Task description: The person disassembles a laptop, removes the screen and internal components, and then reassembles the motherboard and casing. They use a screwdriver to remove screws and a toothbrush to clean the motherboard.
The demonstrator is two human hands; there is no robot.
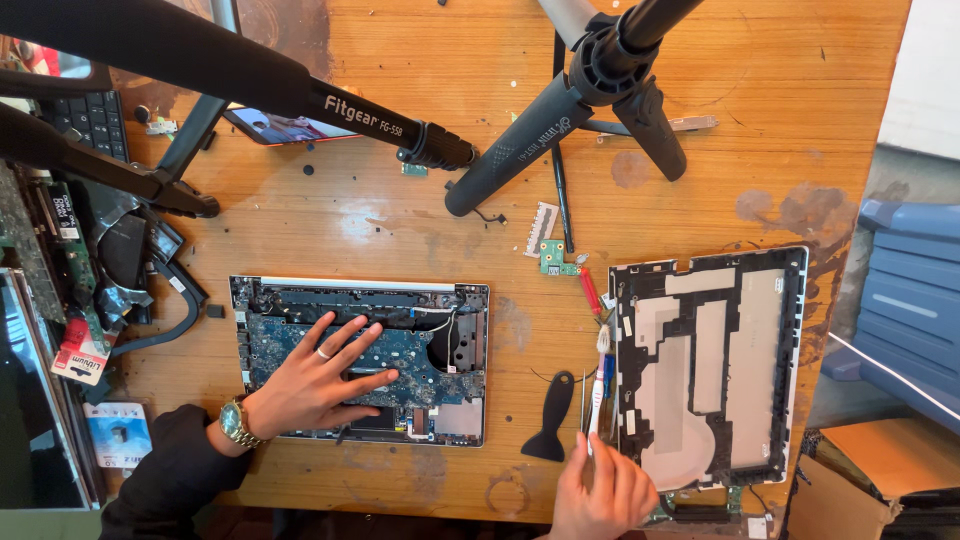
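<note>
Two hands (310, 385), one opened laptop (450, 345)

The left hand (315, 375) covers the middle of the opened laptop (360, 360), so the board beneath it cannot be seen. The right hand (600, 495) is cut off at the bottom edge, and what its fingers grip is unclear. A screen (35, 400) runs off the left edge. The tripod legs (200, 65) hide part of a phone (280, 128).

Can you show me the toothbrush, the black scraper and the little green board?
toothbrush (599, 385): head view, on its handle.
black scraper (552, 425): head view, on its wide blade.
little green board (553, 258): head view, at its middle.
</note>
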